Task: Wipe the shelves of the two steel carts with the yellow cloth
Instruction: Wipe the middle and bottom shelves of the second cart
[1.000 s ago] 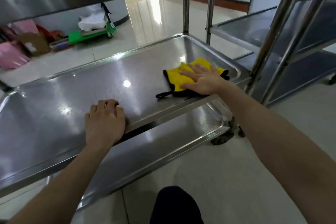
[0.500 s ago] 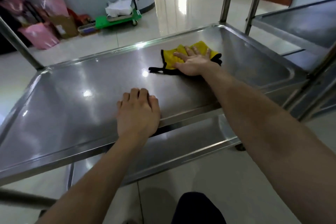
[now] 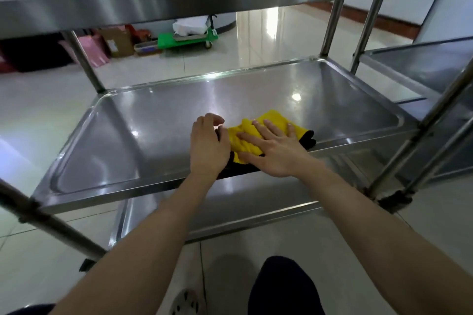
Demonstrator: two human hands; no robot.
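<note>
**Both hands at the cloth on the middle shelf**

The bunched yellow microfibre cloth with black edging (image 3: 268,130) lies near the front lip of the middle shelf of the stainless steel cart (image 3: 158,120), its long axis running left-right. The right hand (image 3: 275,149) lies flat on it, fingers spread; the left hand (image 3: 208,147) touches its left end, fingers curled (whether they pinch the fabric is unclear). A bare stretch of shelf lies leftward, so the left hand is nearer it.

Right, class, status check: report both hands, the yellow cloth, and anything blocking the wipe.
Right hand flat on crumpled yellow cloth. Left hand curled at its left edge. Cloth near front rim of middle steel shelf. Nothing blocking.
</note>
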